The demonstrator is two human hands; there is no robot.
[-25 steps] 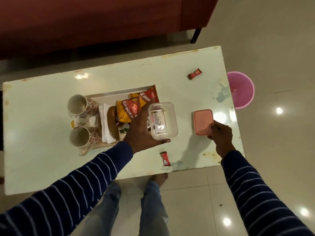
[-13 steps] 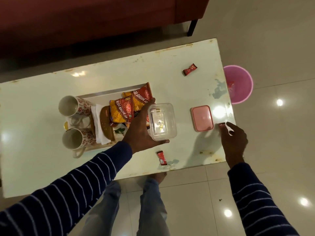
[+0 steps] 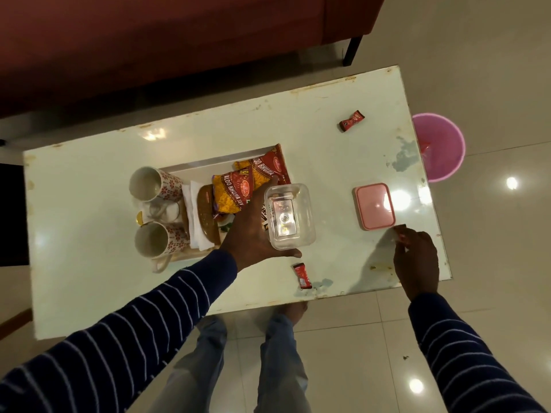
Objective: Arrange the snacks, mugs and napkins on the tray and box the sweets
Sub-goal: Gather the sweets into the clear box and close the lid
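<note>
Left hand (image 3: 253,234) at table (image 3: 89,263) centre, fingers wrapped round clear box (image 3: 289,216), lifted above tray (image 3: 190,169) edge. Right hand (image 3: 416,254) at 3 o'clock from box, fingertips pinching small red sweet (image 3: 400,227), just beside pink lid (image 3: 374,205) corner. Two more sweets loose: one (image 3: 302,275) at 6 o'clock near front edge, one (image 3: 352,120) at 1 o'clock. On tray: two mugs (image 3: 149,184), napkins (image 3: 192,216), snack packets (image 3: 235,192).

Left hand (image 3: 253,234) grips wide; right hand (image 3: 416,254) pinches, fingers (image 3: 401,234) curled.
</note>
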